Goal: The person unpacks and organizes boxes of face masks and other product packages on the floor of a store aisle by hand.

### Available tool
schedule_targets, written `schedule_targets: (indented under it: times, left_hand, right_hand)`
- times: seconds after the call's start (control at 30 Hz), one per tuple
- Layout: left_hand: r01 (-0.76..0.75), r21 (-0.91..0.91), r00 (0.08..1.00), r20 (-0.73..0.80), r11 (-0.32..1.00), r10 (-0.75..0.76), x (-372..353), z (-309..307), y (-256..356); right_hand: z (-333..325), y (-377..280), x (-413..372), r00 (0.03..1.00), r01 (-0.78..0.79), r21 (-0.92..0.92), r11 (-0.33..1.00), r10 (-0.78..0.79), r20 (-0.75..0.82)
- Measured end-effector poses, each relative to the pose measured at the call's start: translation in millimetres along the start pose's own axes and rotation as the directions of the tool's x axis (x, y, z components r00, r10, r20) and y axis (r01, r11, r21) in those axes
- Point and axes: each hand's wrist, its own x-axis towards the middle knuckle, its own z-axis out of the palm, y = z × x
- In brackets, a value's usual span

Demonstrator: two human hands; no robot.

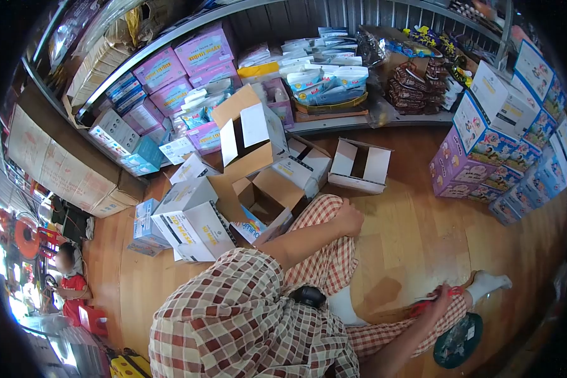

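My left hand (348,218) rests on my bent left knee, its fingers curled and pressed together, with no object showing in it. My checked trousers (318,228) are under it. In my right hand (442,305), near my right shin, is a red-handled tool that looks like scissors (421,307), partly covered by the fingers. A thin pale blade seems to point left from it. Below that leg lies a round dark green dish (457,353) with clear plastic in it. An open brown-and-white carton (277,191) stands beyond my left forearm.
More cartons (195,230) crowd the floor beside my left leg, with an open shallow box (360,165) beyond. Behind them a metal shelf (416,118) carries bagged goods and purple boxes (205,49). Stacked toy boxes (485,148) stand upper right. A person in red (74,286) is far left.
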Motion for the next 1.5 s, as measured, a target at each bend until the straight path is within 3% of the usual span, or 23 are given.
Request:
schedule_targets:
  times: [0.07,0.17,0.23,0.43,0.57,0.87,1.07,1.13,1.3,1.37,1.4,1.47,1.5]
  left_hand:
    - [-0.004,-0.004,1.0,0.02,1.0,0.004,-2.7,-5.0,0.7]
    - [0.006,0.017,1.0,0.03,1.0,-0.006,-2.1,-3.8,1.3]
    - [0.012,0.025,0.999,0.029,1.0,-0.013,-1.2,-5.6,2.4]
    - [0.023,0.02,0.999,0.037,1.0,-0.024,-5.5,-10.2,3.8]
    - [0.019,0.037,0.999,0.049,0.999,-0.021,1.2,-4.2,2.8]
    - [0.024,-0.007,1.0,0.016,1.0,-0.024,-2.3,-4.5,2.7]
    - [0.033,0.008,0.999,-0.035,0.999,-0.033,1.2,4.2,1.4]
    - [0.02,0.06,0.997,-0.078,0.998,-0.015,5.4,13.5,0.2]
    - [-0.021,0.022,0.996,-0.087,1.0,0.023,3.1,-0.8,-0.6]
    - [-0.006,-0.195,1.0,0.005,0.981,0.007,2.9,-13.7,-3.2]
    - [-0.02,-0.184,1.0,-0.005,0.983,0.019,15.2,-13.1,-9.0]
    - [-0.228,-0.599,0.973,-0.101,0.768,0.209,53.2,-18.4,-21.4]
    - [-0.266,-0.538,0.961,-0.211,0.8,0.178,55.5,-42.1,-16.5]
  right_hand:
    - [-10.7,-27.3,14.1,0.999,-0.027,0.03,0.999,0.028,-0.02]
    - [-46.5,-43.2,40.5,0.994,0.108,0.098,0.989,-0.111,0.021]
    - [-68.9,-44.2,49.2,0.99,0.027,0.199,0.98,0.001,-0.138]
    - [-133.3,4.3,54.5,0.988,-0.013,0.462,0.887,0.082,-0.128]
    - [-104.5,-7.3,32.7,0.98,0.036,0.467,0.883,0.061,-0.191]
    - [-95.8,-2.8,37.5,0.972,-0.032,0.397,0.917,0.121,-0.202]
    - [-102.8,19.8,51.3,0.971,0.048,0.415,0.909,0.055,-0.233]
    - [-97.9,17.0,52.9,0.95,-0.033,0.462,0.886,0.171,-0.26]
    - [-94.9,17.4,48.0,0.934,0.014,0.43,0.903,0.143,-0.329]
    - [-85.0,11.3,40.1,0.947,0.001,0.419,0.908,0.134,-0.292]
    - [-84.5,11.3,40.8,0.945,0.015,0.429,0.903,0.128,-0.302]
    - [-81.7,12.1,42.7,0.941,0.02,0.436,0.899,0.131,-0.313]
    - [-80.1,7.7,39.5,0.946,-0.032,0.445,0.895,0.17,-0.275]
